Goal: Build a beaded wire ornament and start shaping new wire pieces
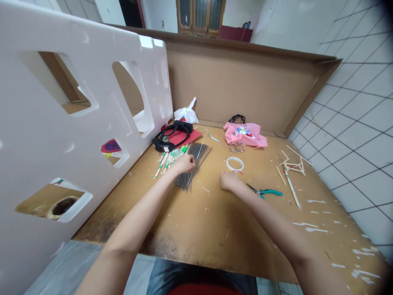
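Note:
My left hand [184,163] is closed in a pinch above a bundle of dark thin wires [200,152]. A long, pale, thin wire [202,141] runs up from its fingertips, apparently held there. Under and beside the wrist lie paired wooden chopsticks in green-printed wrappers [167,159]. My right hand [229,180] is curled shut near the table's middle, just below a white tape roll [235,164]. A small red and yellow strand [238,172] shows by its knuckles; what its fingers hold, if anything, is hidden. Teal-handled pliers [266,192] lie to its right.
A white plastic panel [73,135] with cut-outs stands at left. A black headband [173,135] rests on red paper [195,134]. Behind are a white bag [187,114], a pink bag [245,135] and a cutter [214,138]. A stick frame [293,167] lies at right. Cardboard [227,82] backs the table.

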Demonstrator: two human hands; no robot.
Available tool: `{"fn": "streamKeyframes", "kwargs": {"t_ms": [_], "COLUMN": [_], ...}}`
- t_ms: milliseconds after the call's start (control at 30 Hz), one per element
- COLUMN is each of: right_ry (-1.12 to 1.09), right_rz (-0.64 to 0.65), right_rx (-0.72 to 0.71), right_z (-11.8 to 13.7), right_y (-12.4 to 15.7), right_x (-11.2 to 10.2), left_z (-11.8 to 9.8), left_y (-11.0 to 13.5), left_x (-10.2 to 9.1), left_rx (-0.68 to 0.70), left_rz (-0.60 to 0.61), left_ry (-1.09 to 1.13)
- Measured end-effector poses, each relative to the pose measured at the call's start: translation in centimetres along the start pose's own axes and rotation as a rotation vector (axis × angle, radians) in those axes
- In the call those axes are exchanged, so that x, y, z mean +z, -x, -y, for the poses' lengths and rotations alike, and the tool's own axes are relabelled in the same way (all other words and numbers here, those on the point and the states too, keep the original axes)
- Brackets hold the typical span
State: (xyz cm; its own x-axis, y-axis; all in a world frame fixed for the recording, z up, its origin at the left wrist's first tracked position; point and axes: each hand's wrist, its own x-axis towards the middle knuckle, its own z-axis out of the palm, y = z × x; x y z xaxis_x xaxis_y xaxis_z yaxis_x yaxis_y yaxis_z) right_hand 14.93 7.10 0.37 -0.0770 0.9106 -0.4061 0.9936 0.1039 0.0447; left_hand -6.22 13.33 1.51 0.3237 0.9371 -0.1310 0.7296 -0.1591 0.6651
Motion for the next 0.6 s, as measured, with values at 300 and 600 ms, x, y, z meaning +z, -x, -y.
{"fn": "streamKeyframes", "kwargs": {"t_ms": [300, 600], "right_ry": [-0.906, -1.440], "right_rz": [0.088, 0.061], "right_rx": [-0.133, -0.262], "right_z": [-4.9, -5.5], "right_y": [0.7, 1.0], "right_x": [1.3, 2.6], "left_z": [1.1, 1.1], "left_y": [-0.1, 0.6], "left_x": [0.0, -0.3], "left_rx": [0.015, 0.077], "left_rz": [-0.013, -0.037], "left_ry": [0.106, 0.178]}}
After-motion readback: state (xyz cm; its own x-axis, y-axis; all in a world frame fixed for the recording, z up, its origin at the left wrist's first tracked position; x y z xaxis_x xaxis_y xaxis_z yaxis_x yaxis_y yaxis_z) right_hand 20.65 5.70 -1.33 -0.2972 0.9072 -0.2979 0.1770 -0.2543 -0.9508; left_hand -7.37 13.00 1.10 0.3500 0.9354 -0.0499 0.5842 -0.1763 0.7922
